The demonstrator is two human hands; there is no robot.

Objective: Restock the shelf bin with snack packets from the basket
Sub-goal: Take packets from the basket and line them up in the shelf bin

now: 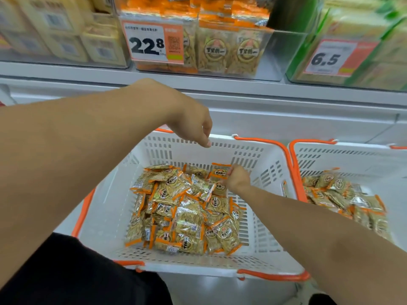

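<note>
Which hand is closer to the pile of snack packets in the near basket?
The right hand: it reaches down into the near basket and pinches one packet at the pile's far edge. The left hand hangs above the far rim, holding nothing.

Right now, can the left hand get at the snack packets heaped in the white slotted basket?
Probably yes. The left hand hangs empty over the white slotted basket, whose top is open. Only the right hand, pinching one orange-edged snack packet, occupies the far corner.
</note>
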